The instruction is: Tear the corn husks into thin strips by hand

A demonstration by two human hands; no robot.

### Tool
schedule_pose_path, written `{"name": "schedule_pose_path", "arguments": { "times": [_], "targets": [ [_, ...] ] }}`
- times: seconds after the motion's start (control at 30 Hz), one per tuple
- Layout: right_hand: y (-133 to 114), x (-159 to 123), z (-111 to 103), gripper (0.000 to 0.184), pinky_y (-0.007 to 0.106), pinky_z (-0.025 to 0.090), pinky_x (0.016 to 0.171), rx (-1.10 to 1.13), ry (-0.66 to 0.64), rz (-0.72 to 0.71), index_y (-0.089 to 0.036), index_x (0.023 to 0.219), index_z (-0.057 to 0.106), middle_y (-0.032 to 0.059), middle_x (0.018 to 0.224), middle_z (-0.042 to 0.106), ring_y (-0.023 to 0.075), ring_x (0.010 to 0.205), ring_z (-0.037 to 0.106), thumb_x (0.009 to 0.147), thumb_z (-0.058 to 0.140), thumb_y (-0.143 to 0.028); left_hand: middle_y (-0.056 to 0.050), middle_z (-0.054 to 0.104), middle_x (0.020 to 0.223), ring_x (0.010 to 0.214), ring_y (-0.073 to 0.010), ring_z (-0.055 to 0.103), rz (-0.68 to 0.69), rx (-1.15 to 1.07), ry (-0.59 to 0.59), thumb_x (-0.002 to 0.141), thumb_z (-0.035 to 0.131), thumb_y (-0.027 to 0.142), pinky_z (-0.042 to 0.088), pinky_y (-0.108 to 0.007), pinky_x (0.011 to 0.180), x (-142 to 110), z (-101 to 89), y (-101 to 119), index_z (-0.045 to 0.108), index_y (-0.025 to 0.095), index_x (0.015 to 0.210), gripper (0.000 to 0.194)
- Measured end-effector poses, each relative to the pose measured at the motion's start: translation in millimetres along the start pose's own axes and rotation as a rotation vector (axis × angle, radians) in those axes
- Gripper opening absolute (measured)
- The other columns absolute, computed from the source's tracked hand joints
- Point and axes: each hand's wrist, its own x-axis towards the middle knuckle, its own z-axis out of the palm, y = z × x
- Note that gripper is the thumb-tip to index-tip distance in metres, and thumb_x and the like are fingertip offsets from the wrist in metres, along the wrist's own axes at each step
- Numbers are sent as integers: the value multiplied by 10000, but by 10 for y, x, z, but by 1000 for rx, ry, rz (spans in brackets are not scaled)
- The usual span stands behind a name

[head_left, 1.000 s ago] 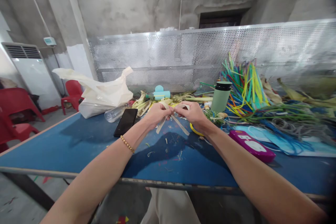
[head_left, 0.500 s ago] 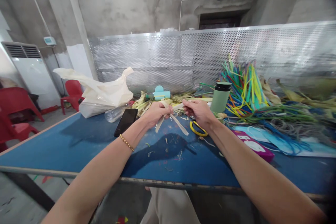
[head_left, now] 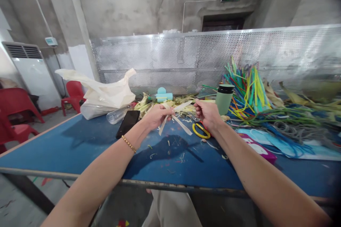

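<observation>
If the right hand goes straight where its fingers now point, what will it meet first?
The right hand would probably meet the pale, flat, ribbon-like strip held by the left hand; its tip appears just ahead, but depth is unclear.

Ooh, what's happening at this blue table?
The person's left hand pinches some crossed, pale strips above the blue table. The right hand is close to one strip's tip; I can't tell if they touch. Scissors with yellow handles lie near that hand, and a black phone lies near the left wrist.
</observation>
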Motion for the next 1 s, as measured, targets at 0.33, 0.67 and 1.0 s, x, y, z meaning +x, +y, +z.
{"name": "schedule_pose_path", "arguments": {
  "times": [0.33, 0.67, 1.0],
  "targets": [
    [84, -209, 142, 380, 209, 361, 456, -201, -496, -95, -139, 665, 626, 23, 624, 610, 90, 521, 503, 687, 729, -505, -27, 568, 614, 524, -71, 463, 2, -31, 88, 608, 769, 170, 342, -246, 504, 25, 42, -76, 628, 77, 621, 169],
    [130, -162, 139, 327, 244, 319, 474, -184, -347, -203, -162, 582, 556, -26, 506, 527, 81, 463, 433, 653, 752, -415, -53, 628, 694, 600, -106, 541, -15, -63, 18, 591, 791, 166, 416, -287, 649, 2, 32, -70, 670, 74, 687, 180],
    [125, -183, 154, 367, 254, 330, 479, -190, -320, -220, -166, 545, 551, -20, 489, 529, 87, 459, 437, 639, 762, -450, -35, 602, 612, 581, -100, 521, 50, -10, 135, 645, 782, 215, 402, -284, 636, 15, 46, -117, 664, 88, 659, 174]
  ]
}}
